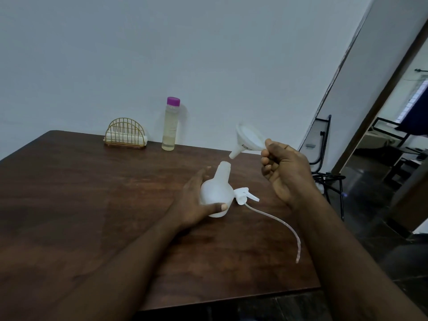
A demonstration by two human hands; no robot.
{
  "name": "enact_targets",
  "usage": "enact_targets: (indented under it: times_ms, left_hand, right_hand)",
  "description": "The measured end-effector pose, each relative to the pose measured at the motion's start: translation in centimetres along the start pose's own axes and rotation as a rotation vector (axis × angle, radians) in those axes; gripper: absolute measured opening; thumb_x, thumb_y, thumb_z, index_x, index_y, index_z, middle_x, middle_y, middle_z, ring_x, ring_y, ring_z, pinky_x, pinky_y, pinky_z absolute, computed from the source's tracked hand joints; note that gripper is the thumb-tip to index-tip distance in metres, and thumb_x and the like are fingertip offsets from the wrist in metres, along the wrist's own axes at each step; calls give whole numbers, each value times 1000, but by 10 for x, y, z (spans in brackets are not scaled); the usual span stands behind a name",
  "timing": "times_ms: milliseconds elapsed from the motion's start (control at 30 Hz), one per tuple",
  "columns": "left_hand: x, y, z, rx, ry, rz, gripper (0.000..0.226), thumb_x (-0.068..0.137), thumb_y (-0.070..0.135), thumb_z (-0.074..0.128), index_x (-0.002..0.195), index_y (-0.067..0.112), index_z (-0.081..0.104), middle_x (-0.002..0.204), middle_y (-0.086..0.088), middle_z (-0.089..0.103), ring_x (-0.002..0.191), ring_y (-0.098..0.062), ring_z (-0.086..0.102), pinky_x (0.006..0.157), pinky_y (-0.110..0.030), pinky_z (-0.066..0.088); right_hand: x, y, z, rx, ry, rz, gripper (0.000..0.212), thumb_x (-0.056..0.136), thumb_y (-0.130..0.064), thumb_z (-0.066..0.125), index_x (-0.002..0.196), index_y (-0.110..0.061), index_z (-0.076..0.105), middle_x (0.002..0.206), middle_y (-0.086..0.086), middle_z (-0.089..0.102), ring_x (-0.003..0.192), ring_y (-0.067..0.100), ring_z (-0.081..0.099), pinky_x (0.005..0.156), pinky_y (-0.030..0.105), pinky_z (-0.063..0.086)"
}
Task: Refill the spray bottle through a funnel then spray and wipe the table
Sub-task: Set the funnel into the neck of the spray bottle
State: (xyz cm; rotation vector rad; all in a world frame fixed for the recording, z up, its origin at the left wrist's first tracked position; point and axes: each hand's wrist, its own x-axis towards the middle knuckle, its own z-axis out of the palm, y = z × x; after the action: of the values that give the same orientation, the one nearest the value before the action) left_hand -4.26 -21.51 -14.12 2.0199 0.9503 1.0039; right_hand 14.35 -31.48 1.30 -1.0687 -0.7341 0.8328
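Observation:
My left hand (193, 200) grips the round white spray bottle (217, 193), which stands on the dark wooden table (92, 193) with its neck open. My right hand (283, 167) pinches the rim of a white funnel (247, 141), held tilted in the air with its spout just above and right of the bottle's mouth, not touching it. The white spray head (243, 195) lies on the table right of the bottle, its long thin tube (284, 225) curving toward the table's near right edge. A tall clear bottle with a purple cap (171, 126) holds pale yellowish liquid and stands at the back.
A gold wire holder with a rolled white cloth (126, 135) sits at the table's far edge by the wall. Black metal chairs (328, 172) stand beyond the table's right edge, near a doorway.

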Motion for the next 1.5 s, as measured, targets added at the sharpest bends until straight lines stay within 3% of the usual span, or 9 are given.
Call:
enact_targets:
  times_ms: [200, 433, 633, 833, 1033, 1500]
  left_hand:
    - [3, -10, 4, 94, 35, 60, 98, 69, 71, 77, 151, 41, 34, 147, 18, 48, 128, -5, 48, 104, -33, 45]
    - [3, -11, 5, 161, 51, 50, 101, 63, 76, 74, 149, 43, 33, 149, 16, 45, 118, 2, 40, 95, -27, 40]
    - [5, -10, 3, 166, 56, 46, 98, 62, 75, 75, 146, 46, 34, 145, 17, 46, 123, -5, 47, 95, -29, 43]
    - [6, -11, 3, 158, 65, 55, 94, 63, 73, 74, 144, 42, 39, 135, 19, 51, 117, -2, 47, 88, -26, 39]
    - [6, -10, 2, 179, 62, 54, 97, 61, 74, 75, 145, 45, 35, 142, 18, 48, 111, 6, 37, 87, -24, 36]
    - [6, -9, -1, 184, 71, 34, 98, 63, 73, 75, 148, 42, 35, 142, 13, 49, 114, -4, 46, 88, -30, 42]
  right_hand:
    - [11, 12, 2, -68, -17, 35, 8, 96, -12, 74, 95, -11, 66, 66, 2, 67, 51, 7, 57, 46, 18, 44]
    - [22, 6, 10, -61, 3, 19, 5, 97, -5, 67, 97, -9, 70, 62, 1, 63, 49, 7, 53, 43, 17, 41]
    - [25, 4, 16, -148, -8, -10, 7, 96, -4, 65, 98, -8, 71, 62, 0, 62, 48, 6, 51, 43, 17, 40]
    - [24, 5, 24, -145, -26, -39, 8, 96, -3, 65, 101, -8, 71, 61, 1, 63, 48, 7, 51, 43, 17, 40]
    - [23, 4, 25, -118, -25, -57, 10, 96, -3, 63, 101, -9, 71, 61, 0, 63, 48, 7, 51, 45, 18, 40]
    - [21, 41, 15, -205, -12, -2, 6, 98, -8, 69, 104, -8, 70, 61, -1, 62, 48, 7, 50, 45, 19, 40]
